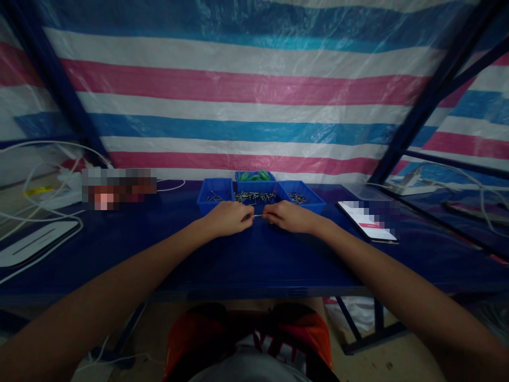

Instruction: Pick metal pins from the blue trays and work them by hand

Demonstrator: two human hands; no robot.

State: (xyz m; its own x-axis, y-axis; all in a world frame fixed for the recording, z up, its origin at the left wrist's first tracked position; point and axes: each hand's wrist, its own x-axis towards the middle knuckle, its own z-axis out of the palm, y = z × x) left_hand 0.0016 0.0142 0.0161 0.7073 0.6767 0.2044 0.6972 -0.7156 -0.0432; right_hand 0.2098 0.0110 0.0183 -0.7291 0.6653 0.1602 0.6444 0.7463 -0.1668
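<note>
My left hand and my right hand rest close together on the dark blue table, fingers pinched. Between them they hold a thin metal pin, each hand gripping one end. Right behind the hands stand blue trays: a left tray with a few metal pins, a middle tray with several pins, a right tray with small metal parts, and a back tray with green pieces.
A phone with a lit screen lies at the right of the table. White cables and a white device lie at the left. A striped plastic sheet hangs behind the table.
</note>
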